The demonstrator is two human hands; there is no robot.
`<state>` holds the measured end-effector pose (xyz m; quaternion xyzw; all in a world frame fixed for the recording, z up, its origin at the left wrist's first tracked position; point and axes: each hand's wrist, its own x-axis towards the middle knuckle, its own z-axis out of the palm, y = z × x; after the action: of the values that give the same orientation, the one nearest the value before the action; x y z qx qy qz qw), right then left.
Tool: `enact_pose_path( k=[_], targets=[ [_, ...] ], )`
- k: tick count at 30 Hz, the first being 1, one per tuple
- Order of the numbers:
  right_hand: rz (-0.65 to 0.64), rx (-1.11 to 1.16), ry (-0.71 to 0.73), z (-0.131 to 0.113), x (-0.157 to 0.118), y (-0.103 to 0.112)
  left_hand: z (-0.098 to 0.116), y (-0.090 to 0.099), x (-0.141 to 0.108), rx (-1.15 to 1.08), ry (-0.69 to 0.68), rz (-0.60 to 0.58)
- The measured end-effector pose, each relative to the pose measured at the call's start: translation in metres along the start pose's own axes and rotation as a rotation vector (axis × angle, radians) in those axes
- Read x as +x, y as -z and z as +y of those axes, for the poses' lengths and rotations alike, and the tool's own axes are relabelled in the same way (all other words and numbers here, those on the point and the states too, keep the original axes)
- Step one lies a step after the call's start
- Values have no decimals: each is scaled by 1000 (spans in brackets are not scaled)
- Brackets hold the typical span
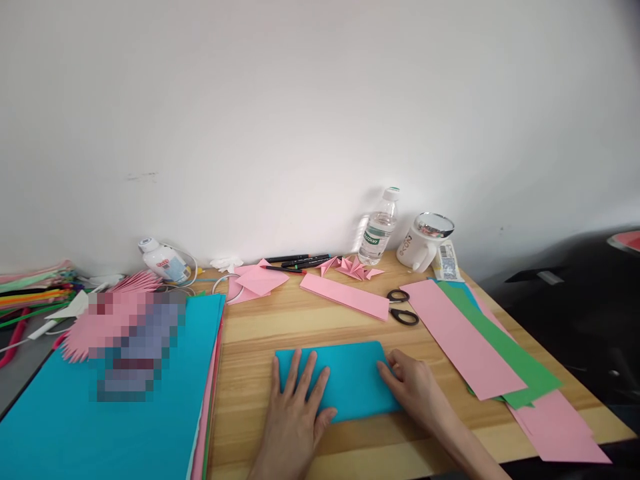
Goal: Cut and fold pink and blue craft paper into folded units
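Observation:
A blue rectangular sheet of paper (350, 380) lies on the wooden table near its front edge. My left hand (299, 413) rests flat on the left part of the blue paper, fingers spread. At the paper's right edge is my right hand (410, 383), its thumb or index finger on the paper and the other fingers curled in; whether it pinches the edge is hard to make out. Behind the paper lie a long pink strip (345, 297) and scissors (404, 316), whose black handles show while the blades are hidden beneath the strip.
Large blue sheets (170, 413) are stacked at left, with a pink fringed piece on top. Pink and green strips (500, 340) lie at right. A water bottle (379, 233), a white mug (424, 247) and pens (300, 261) stand or lie along the wall.

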<state>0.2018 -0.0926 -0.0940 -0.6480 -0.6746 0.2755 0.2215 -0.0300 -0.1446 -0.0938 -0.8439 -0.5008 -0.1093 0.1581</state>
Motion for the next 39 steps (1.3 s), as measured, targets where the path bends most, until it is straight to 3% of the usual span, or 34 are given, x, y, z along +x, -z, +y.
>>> enact_pose_path(
  k=[8,15,20,28,33,39],
  targets=[
    [-149,15,-86,-4,11,11,-4,11,5,41,-35,-62],
    [-395,-6,-69,0,23,18,-1,15,5,71,-38,-102],
    [-536,101,-88,4,29,19,0,16,3,70,-32,-123],
    [-590,153,-90,5,32,20,2,17,3,90,-48,-143],
    [-532,161,-34,3,30,23,7,19,5,86,-31,-181],
    [-488,110,-77,1,29,20,7,20,4,46,-57,-202]
  ],
)
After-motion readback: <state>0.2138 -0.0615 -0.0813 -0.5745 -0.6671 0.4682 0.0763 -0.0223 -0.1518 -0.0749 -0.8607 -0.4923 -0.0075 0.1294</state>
